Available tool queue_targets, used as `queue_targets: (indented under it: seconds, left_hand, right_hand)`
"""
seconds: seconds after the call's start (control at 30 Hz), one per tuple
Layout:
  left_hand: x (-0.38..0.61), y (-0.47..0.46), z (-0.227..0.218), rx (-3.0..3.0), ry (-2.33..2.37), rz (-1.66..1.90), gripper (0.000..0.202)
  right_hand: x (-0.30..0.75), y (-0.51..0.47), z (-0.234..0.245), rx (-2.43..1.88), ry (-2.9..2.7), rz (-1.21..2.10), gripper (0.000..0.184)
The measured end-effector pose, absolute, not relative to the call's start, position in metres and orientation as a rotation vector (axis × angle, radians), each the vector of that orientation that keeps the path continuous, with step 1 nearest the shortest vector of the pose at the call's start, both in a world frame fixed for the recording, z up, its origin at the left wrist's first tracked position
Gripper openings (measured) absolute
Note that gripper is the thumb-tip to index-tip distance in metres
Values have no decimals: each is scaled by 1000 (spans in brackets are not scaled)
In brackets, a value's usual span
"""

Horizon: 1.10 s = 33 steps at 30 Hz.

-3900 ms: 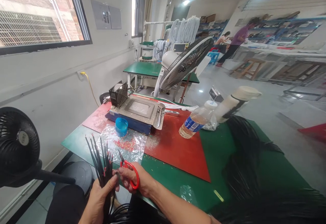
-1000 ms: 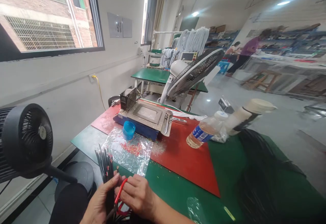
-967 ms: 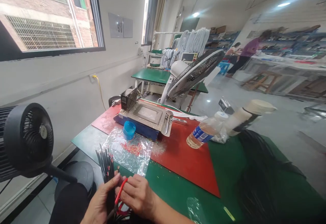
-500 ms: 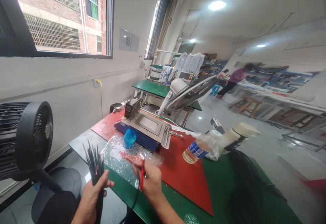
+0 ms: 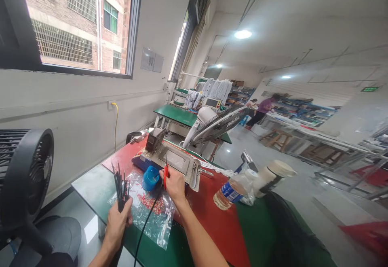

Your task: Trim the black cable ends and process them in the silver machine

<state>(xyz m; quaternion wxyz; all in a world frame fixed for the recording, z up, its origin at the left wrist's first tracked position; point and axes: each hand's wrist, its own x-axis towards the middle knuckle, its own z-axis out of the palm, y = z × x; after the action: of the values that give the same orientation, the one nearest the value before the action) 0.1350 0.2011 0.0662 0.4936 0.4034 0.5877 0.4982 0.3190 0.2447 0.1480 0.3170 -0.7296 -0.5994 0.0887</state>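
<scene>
My left hand [image 5: 119, 220] is closed around a bundle of thin black cables [image 5: 121, 190], whose cut ends fan upward. At the blue cup [image 5: 150, 179], my right hand [image 5: 176, 184] grips a slim red-handled tool [image 5: 165, 174] with a dark tip pointing up. A single black cable [image 5: 147, 220] runs from beside those fingers down toward the table's front edge. Its end seems to lie at the cup's mouth, partly hidden by the hand. Small red and pale bits [image 5: 150, 203] are scattered on a clear plastic bag [image 5: 162, 232] below the cup.
A heated-looking metal device [image 5: 174, 157] on a blue base sits behind the cup on a red mat [image 5: 209, 210]. A bottle of yellowish liquid [image 5: 232, 190] and a white container [image 5: 273, 178] stand to the right. A black fan [image 5: 33, 186] is at left, a white-framed fan [image 5: 220, 125] beyond the table.
My right hand has moved up and away from me to the blue cup with the red-handled tool and cable. My left hand still holds the bundle; the view has shifted slightly.
</scene>
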Motion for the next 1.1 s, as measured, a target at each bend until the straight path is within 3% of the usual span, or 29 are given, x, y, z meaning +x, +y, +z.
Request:
queue_targets:
  seconds: [0.53,0.8,1.1]
  left_hand:
    - [130,203,65,1138,1512,1111,42]
    - [127,205,53,1143,1496,1106,40]
    - [123,209,46,1244,1541,998,40]
  right_hand:
    - [315,251,149,-2018,-1718,209,26]
    - [364,254,192,-1831,-1632,186,27]
    - [428,293,220,-2084,-1621,31,24]
